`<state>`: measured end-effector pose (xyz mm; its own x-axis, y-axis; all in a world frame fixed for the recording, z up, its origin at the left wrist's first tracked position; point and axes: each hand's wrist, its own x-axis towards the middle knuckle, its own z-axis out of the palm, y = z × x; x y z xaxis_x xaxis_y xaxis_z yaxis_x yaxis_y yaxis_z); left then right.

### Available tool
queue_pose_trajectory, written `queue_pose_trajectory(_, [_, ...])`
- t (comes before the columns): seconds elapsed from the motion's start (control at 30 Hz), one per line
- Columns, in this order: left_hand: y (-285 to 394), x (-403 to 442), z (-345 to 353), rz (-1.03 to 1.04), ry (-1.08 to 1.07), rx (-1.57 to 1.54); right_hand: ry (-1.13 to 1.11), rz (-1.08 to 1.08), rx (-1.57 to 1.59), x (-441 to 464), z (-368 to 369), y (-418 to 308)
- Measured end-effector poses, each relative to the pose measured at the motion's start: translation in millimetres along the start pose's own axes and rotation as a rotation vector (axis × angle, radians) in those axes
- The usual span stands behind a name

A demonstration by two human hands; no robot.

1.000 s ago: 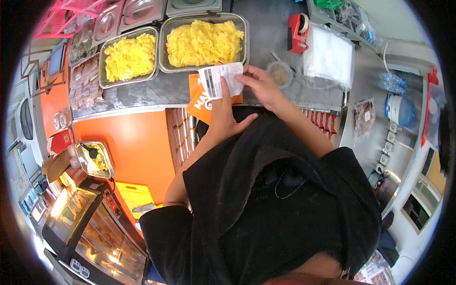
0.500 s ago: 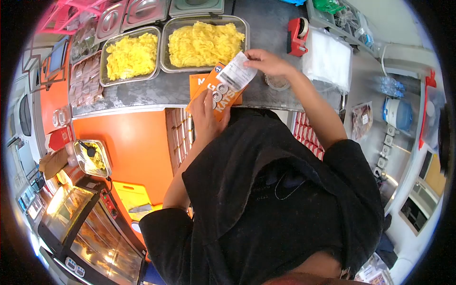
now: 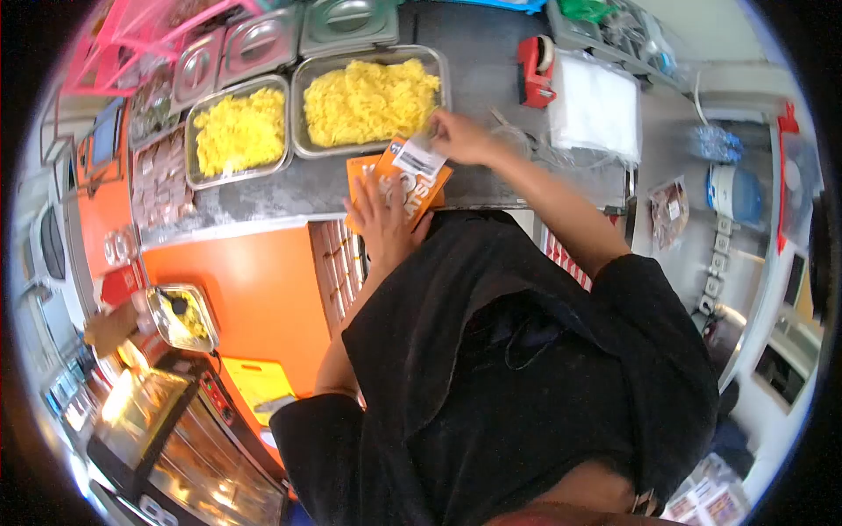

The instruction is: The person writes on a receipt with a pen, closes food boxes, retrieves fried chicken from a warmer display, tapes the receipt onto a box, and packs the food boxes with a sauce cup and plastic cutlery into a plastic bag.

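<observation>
My left hand (image 3: 386, 217) lies with fingers spread on an orange printed box (image 3: 409, 195), pressing it against the counter. Beneath that box, the edge of another orange package (image 3: 358, 167) sticks out. A white paper label (image 3: 419, 161) with dark printing lies across the upper end of the top box. At the label's far corner, my right hand (image 3: 460, 138) is closed in a pinch; its fingertips are a little blurred. Just beyond the boxes stands a metal tray (image 3: 300, 140) heaped with yellow shredded food (image 3: 368, 101).
A second tray (image 3: 195, 175) of yellow food stands left, beside small packets (image 3: 160, 162). Lidded metal pans (image 3: 349, 22) line the back. A red tape dispenser (image 3: 535, 72) and a stack of clear bags (image 3: 596, 105) sit right. Below left is a lit display case (image 3: 206, 456).
The label has gone from raised and tilted to lying lower against the box. My right hand has moved slightly left and down, and my left fingers have spread wider. The camera view has shifted.
</observation>
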<state>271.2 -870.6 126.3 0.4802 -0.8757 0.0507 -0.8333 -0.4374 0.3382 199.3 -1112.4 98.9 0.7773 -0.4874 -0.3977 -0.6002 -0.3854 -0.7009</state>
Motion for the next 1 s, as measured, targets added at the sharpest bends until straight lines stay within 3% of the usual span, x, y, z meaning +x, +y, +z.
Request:
queue_pose_trajectory(0.03, [-1.2, -0.6, 3.1, -0.011, 0.031, -0.017, 0.143, -0.063, -0.219, -6.8, 17.4, 0.8])
queue_pose_trajectory(0.13, [-7.2, 7.1, 14.5, -0.015, 0.073, -0.112, 0.142, 0.029, -0.215, -17.6, 12.7, -12.5])
queue_pose_trajectory(0.2, [-11.2, 11.3, 10.1, -0.031, 0.025, -0.178, 0.323, -0.079, -0.114, -26.2, 15.0, -9.2])
queue_pose_trajectory(0.4, [8.6, 22.7, -35.1, 0.178, 0.211, -0.158, 0.061, -0.027, 0.513, -85.4, -32.3, -39.3])
queue_pose_trajectory(0.5, [36.8, 49.8, -56.9, 0.343, 0.134, -0.23, 0.238, -0.136, 0.547, -122.7, -37.7, -29.6])
queue_pose_trajectory(0.53, [54.7, 55.7, -56.4, 0.395, 0.184, -0.254, 0.258, -0.082, 0.47, -134.5, -48.1, -21.0])
queue_pose_trajectory(0.63, [98.7, 78.9, -48.4, 0.539, -0.064, -0.251, 0.344, 0.129, 0.505, -175.7, -80.8, 4.7])
queue_pose_trajectory(0.7, [131.4, 94.8, -28.5, 0.684, -0.133, -0.46, 0.554, 0.146, 0.469, -197.4, -74.3, 59.2])
queue_pose_trajectory(0.8, [184.3, 110.8, -5.2, 0.826, -0.118, -0.508, 0.709, 0.36, 0.653, -242.5, -83.9, 122.8])
queue_pose_trajectory(1.0, [274.3, 143.2, 29.6, 0.832, -0.301, -0.537, 0.726, 0.449, 0.892, -306.1, -112.6, 225.8])
